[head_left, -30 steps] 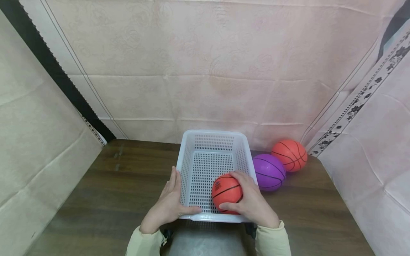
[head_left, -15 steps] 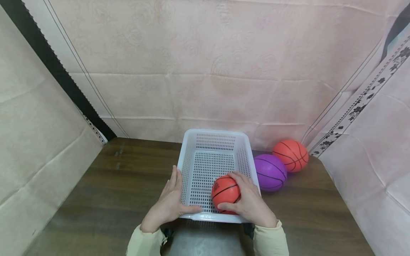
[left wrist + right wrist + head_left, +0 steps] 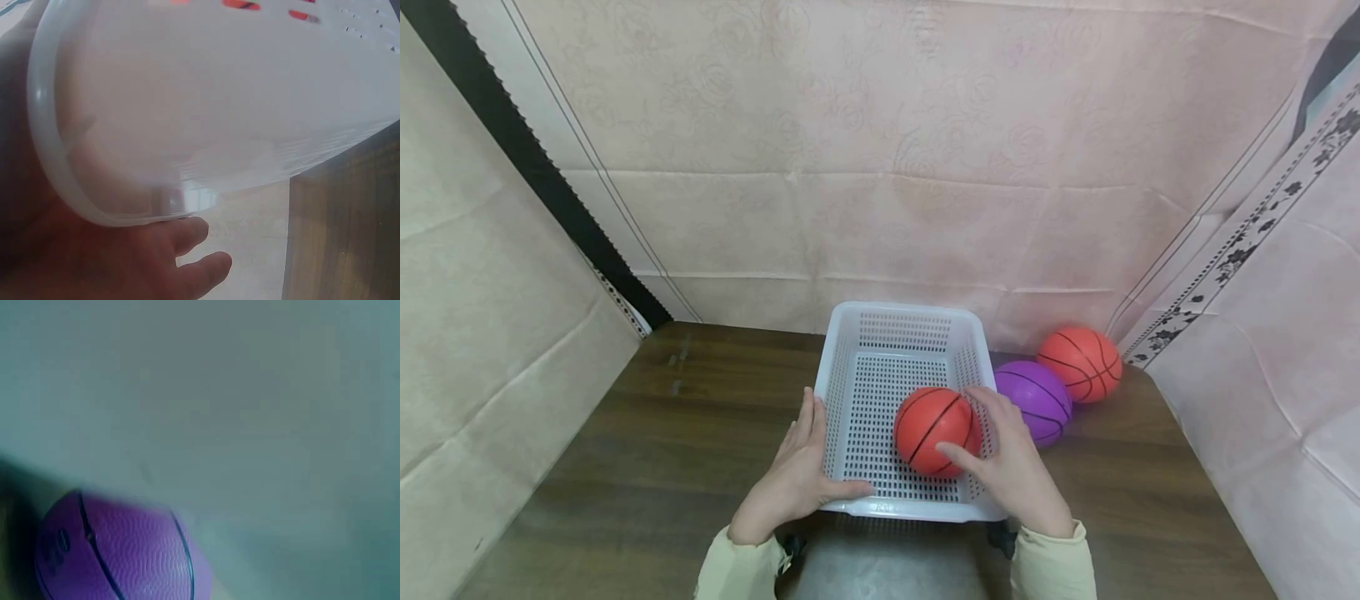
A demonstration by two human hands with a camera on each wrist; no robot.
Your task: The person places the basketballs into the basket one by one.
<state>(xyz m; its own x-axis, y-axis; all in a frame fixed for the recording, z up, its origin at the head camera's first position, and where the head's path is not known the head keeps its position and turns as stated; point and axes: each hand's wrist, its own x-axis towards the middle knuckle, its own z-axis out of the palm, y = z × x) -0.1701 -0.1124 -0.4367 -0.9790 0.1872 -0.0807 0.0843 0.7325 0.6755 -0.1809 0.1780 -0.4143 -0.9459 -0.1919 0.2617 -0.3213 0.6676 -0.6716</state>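
In the head view my left hand holds the near left corner of a white slotted plastic basket. Its thumb lies over the front rim, and the other fingers extend along the outside of the left wall. Inside the basket sits an orange-red toy basketball, towards the front right. My right hand is over the right rim beside this ball, fingers spread and loosely bent; the thumb overlaps the ball's edge. Whether it touches the ball I cannot tell. The left wrist view shows fingers below the basket's rim.
A purple basketball stands right of the basket, partly behind my right hand; it also appears in the right wrist view. Behind it is another orange-red basketball. Pale cloth walls enclose the wooden table at the back and sides.
My right hand has loosened from the ball and shifted right. The ball in the basket has moved a little farther back and turned. My left hand stays at the basket's corner.
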